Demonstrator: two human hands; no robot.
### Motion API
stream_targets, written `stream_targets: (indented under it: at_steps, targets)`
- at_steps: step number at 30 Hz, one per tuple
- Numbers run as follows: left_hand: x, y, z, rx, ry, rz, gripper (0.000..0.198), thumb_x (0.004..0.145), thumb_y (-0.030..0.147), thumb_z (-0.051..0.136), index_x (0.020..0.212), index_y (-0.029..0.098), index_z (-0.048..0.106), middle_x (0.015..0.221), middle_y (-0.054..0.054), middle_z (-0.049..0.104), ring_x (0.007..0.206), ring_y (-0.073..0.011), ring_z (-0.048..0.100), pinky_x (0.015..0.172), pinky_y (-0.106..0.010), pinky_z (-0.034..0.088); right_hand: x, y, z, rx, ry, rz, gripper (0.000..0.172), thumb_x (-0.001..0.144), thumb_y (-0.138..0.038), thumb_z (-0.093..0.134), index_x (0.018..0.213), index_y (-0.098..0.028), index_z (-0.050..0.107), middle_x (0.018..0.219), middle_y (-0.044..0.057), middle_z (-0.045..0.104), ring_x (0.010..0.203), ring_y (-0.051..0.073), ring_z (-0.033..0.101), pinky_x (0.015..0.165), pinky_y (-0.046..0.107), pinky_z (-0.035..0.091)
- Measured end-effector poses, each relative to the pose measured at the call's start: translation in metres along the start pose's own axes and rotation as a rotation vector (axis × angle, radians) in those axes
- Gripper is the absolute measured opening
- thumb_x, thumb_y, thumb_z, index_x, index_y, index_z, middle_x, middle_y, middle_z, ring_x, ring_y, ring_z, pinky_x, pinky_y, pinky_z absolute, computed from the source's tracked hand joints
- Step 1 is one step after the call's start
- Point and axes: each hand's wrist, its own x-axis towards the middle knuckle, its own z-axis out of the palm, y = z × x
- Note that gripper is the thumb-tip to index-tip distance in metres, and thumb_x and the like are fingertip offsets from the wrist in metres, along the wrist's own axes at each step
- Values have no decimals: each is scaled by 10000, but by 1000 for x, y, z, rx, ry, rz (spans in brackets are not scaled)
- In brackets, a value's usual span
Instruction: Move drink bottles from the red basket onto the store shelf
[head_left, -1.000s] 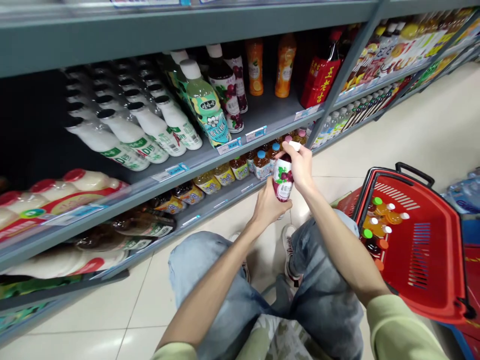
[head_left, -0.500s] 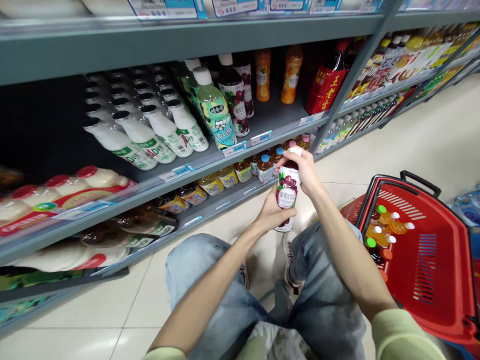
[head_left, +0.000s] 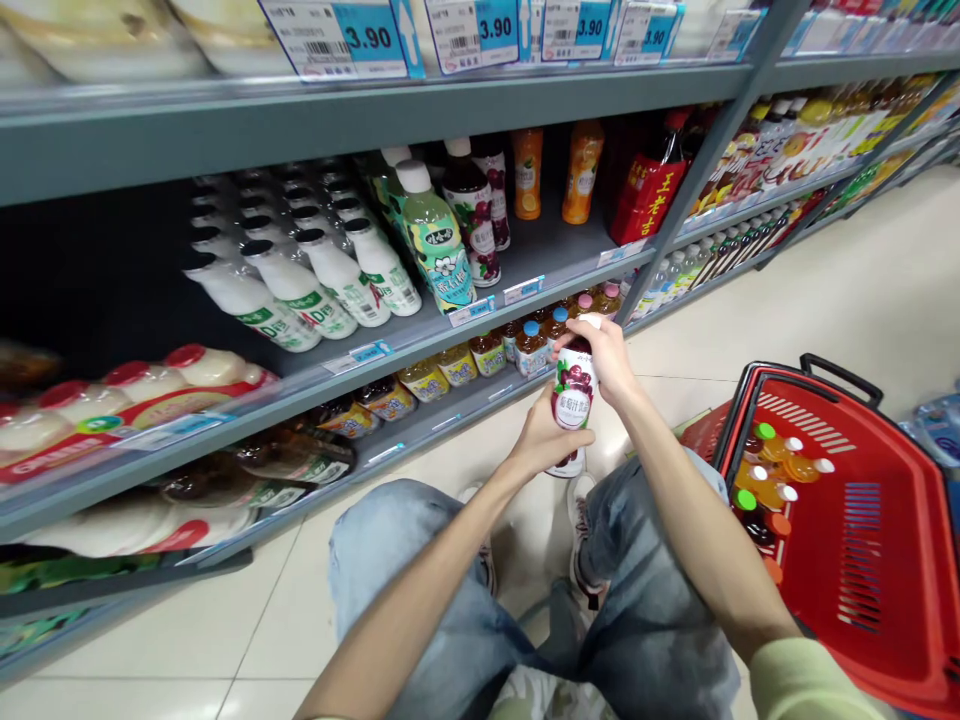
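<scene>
Between my knees and the shelf I hold a grape juice bottle (head_left: 574, 388) upright, its label with grapes facing me. My left hand (head_left: 546, 437) is wrapped round its lower half, thumb across the front. Fingers of my right hand (head_left: 606, 358) close round the white cap and neck at the top. Similar dark grape juice bottles (head_left: 474, 215) stand on the shelf, beside a green drink bottle (head_left: 439, 245) with a white cap. Two orange juice bottles (head_left: 582, 175) stand farther back.
To my right sits a red shopping basket (head_left: 892, 450) with several small bottles (head_left: 776, 460) inside. Several white milk-drink bottles (head_left: 289, 295) fill the left of the grey shelf (head_left: 420, 335). A red multipack (head_left: 649, 190) stands by the upright post. Smaller bottles (head_left: 457, 365) line the lower shelf.
The view has tilted up slightly, so the shelf and basket sit lower in the picture. Both hands keep their hold on the grape juice bottle, with little other change.
</scene>
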Motion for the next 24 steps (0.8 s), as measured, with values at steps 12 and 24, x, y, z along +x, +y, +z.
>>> stream_targets:
  at_steps: [12, 24]
  targets:
    - [1, -2, 2, -10, 31, -6, 451, 582, 174, 783, 967, 200, 548, 789, 41, 615, 680, -143, 560, 625, -256, 429, -1, -3, 2, -44, 10, -43, 218, 781, -378, 719, 770, -234, 556, 618, -6, 699, 545, 189, 628, 562, 312, 495]
    - [-4, 14, 6, 284, 193, -13, 448, 661, 237, 743, 1070, 205, 564, 883, -25, 710, 788, -227, 658, 673, -308, 454, 1, 0, 4, -115, 73, -92, 240, 796, -416, 714, 784, -228, 567, 628, -7, 702, 588, 185, 621, 622, 316, 485]
